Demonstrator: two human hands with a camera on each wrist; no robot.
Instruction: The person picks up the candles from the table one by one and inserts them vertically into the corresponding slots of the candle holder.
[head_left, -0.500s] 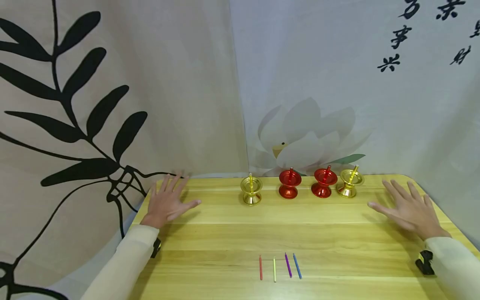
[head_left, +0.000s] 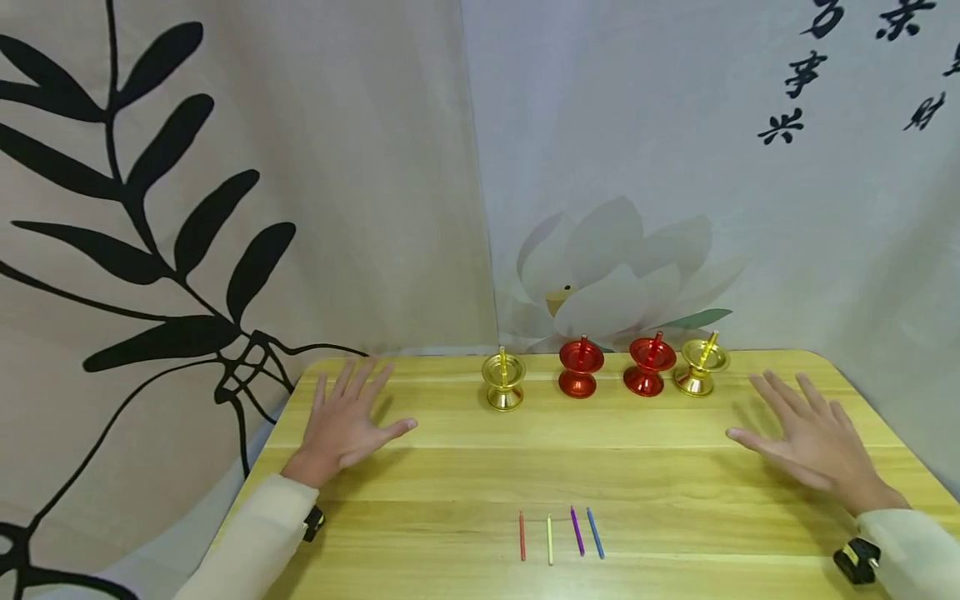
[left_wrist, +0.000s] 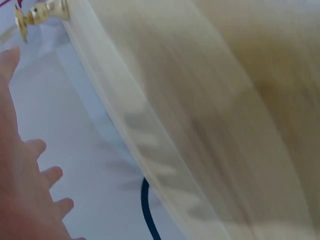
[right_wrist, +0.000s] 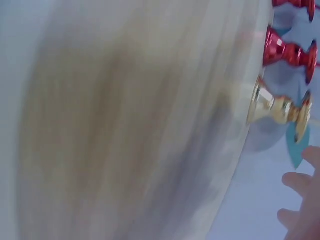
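My left hand (head_left: 343,429) hovers over the left side of the wooden table, fingers spread, holding nothing. Over the right side my right hand (head_left: 813,442) is likewise spread and holds nothing. Nearest to the left hand stands a gold candle holder (head_left: 505,383). Two red candle holders, one on the left (head_left: 580,371) and one on the right (head_left: 648,371), stand beside a second gold candle holder (head_left: 699,371), which is nearest my right hand. At the front lie a red candle (head_left: 522,536), a yellow candle (head_left: 550,540), a purple candle (head_left: 577,532) and a blue candle (head_left: 596,533).
The wooden table (head_left: 450,475) ends at a pale curtain (head_left: 375,167) printed with black leaves, a lotus and dark characters. Each wrist wears a black strapped device, one on the left (head_left: 313,524) and one on the right (head_left: 857,560).
Both hands have shifted slightly inward, the left to the right and the right a little to the left. The holders and candles have stayed in place.
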